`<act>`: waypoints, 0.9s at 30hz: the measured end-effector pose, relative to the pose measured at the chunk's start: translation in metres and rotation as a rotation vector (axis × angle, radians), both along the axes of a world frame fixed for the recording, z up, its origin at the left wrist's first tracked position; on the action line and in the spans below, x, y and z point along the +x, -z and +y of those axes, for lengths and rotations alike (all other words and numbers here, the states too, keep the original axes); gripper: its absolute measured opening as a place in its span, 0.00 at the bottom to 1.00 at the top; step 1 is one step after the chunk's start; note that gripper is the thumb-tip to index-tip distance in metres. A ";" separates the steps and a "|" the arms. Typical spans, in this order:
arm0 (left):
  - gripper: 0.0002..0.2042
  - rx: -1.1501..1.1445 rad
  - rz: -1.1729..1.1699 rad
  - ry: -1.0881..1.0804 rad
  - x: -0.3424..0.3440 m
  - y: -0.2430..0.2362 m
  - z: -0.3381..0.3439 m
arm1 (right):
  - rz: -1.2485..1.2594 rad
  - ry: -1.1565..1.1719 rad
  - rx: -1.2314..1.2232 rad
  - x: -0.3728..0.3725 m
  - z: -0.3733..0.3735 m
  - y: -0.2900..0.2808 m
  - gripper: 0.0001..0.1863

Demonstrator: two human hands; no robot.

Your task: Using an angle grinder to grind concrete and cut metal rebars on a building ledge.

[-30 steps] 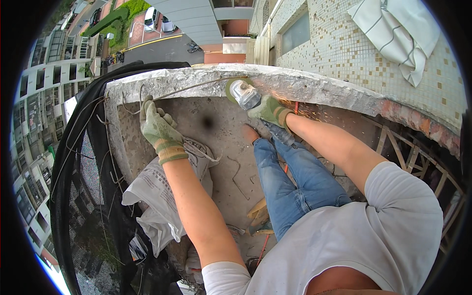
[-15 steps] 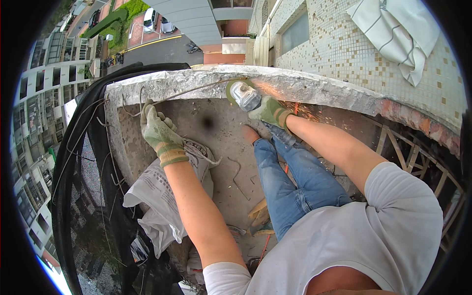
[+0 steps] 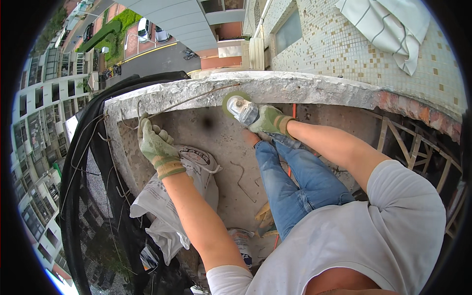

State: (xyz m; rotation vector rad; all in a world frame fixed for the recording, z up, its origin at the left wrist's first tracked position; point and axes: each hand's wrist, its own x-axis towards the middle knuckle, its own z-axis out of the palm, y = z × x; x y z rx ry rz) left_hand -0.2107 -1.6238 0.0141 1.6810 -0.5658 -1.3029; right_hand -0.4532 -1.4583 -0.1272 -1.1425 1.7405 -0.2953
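Note:
My left hand point(image 3: 158, 147), in a green and tan work glove, is closed around one end of a thin rusty steel rod point(image 3: 196, 95). The rod slants up and right across the face of a rough broken concrete wall point(image 3: 305, 91). My right hand point(image 3: 270, 121), gloved alike, grips an angle grinder point(image 3: 242, 110) by its body. Its greenish disc point(image 3: 229, 102) sits just below the rod's far end, with a small gap between them. No sparks show. Part of the grinder's body is hidden under my right hand.
A white woven sack point(image 3: 169, 189) slumps beneath my left forearm. Black netting point(image 3: 93, 231) drapes over the left edge, with a street far below. A bent rod point(image 3: 241, 182) lies on the floor near my legs. Metal framework point(image 3: 418, 147) stands at right.
The spray of orange sparks along the wall has stopped. The grinder has come down, away from the rod's far end. My left hand still holds the rod.

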 end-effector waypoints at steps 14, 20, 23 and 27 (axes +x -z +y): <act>0.16 -0.313 -0.346 0.077 -0.080 -0.045 0.092 | -0.004 0.154 0.015 -0.097 0.191 -0.067 0.29; 0.20 -0.528 -0.663 0.463 -0.111 -0.043 0.162 | 0.115 0.315 0.050 -0.147 0.254 -0.082 0.33; 0.23 -0.459 -0.622 0.517 -0.102 -0.043 0.182 | 0.193 0.388 0.128 -0.163 0.269 -0.093 0.34; 0.24 -0.396 -0.657 0.599 -0.079 -0.071 0.222 | 0.207 0.326 0.166 -0.177 0.265 -0.107 0.33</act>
